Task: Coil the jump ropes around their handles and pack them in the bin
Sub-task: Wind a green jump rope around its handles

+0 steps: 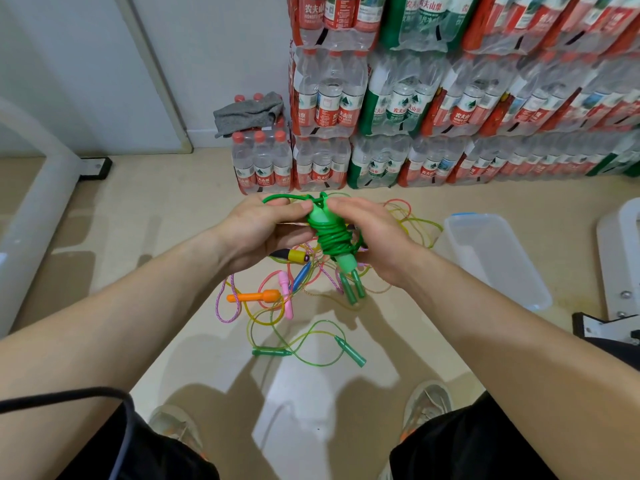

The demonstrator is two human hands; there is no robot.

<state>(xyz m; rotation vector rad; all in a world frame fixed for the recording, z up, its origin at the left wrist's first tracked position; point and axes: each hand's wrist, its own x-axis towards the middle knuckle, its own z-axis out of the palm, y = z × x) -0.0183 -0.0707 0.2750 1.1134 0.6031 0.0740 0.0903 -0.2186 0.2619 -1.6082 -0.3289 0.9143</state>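
- While both hands met at the centre of the frame, the green jump rope (pixel 331 237) sat between them; its cord was wound in tight turns round the paired light-green handles, which pointed down and slightly right.
- The left hand (pixel 263 230) gripped the bundle from the left, thumb laid across the upper end of the handles and fingers curled underneath; a loop of green cord ran over its fingertips.
- The right hand (pixel 375 237) was curled round the bundle from the right, fingers closed over the top end; just how the fingertips pinched the cord could not be told.
- Below the hands a tangle of loose ropes (pixel 313 268) lay on the floor (pixel 173 209); in it showed an orange handle (pixel 256 296), a pink handle (pixel 285 293), a blue handle (pixel 300 275), a yellow-and-black handle (pixel 294 255) and two dark green handles (pixel 351 289) side by side; lower down lay two more green handles (pixel 272 351) joined by a translucent cord.
- The bin (pixel 498 261), of clear plastic, stood on the floor at the right of the frame, apart from the tangle.
- Shrink-wrapped water bottle packs (pixel 415 98) filled the upper right; a grey cloth (pixel 247 112) lay on a low pack at upper centre.
- Two shoes (pixel 427 407) showed at the bottom edge.
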